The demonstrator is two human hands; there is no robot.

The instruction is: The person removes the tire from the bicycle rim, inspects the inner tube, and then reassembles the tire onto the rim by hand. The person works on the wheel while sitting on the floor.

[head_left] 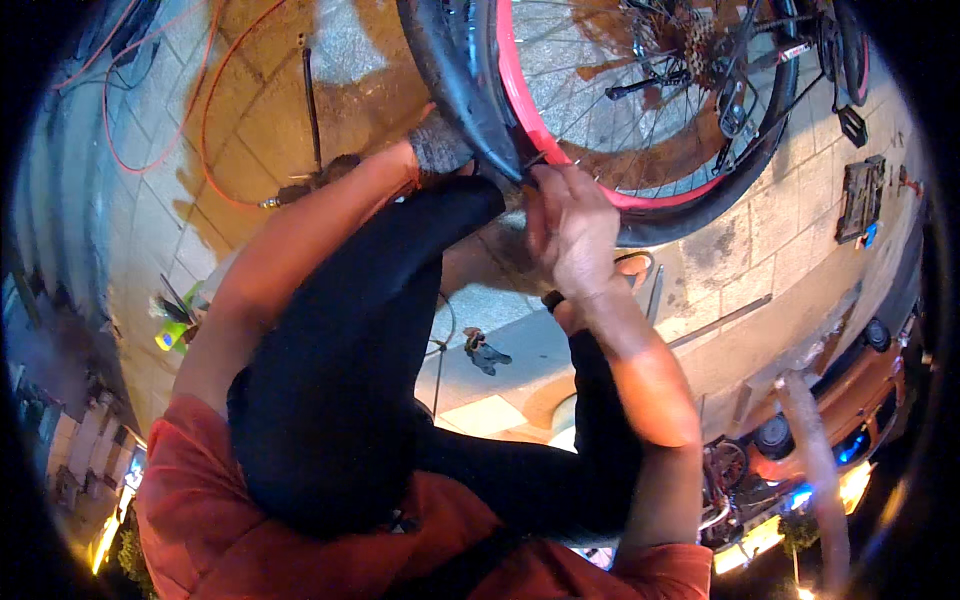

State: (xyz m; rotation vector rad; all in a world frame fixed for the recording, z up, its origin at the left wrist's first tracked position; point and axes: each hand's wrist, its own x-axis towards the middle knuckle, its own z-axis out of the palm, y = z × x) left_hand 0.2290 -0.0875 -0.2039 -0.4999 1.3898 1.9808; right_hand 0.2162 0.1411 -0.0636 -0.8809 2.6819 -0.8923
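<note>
A bicycle wheel with a red rim (520,95) and thin spokes lies in front of me. Its black tyre (440,65) stands away from the rim on the left side. My left hand (441,145), in a grey glove, is closed at the tyre's outer edge; its fingertips are mostly hidden behind the tyre and my knee. My bare right hand (572,222) pinches the tyre where it meets the rim at the near side. A small dark pointed piece sticks out by its fingertips, too small to name. The sprockets (697,45) show at the hub.
A red hose (203,140) with a metal fitting curls over the paving on the left, beside a black rod (312,110). A grey glove-like cloth (486,355) lies between my legs. Far right are an open tool case (862,200), a metal bar (722,322) and an orange car (830,405).
</note>
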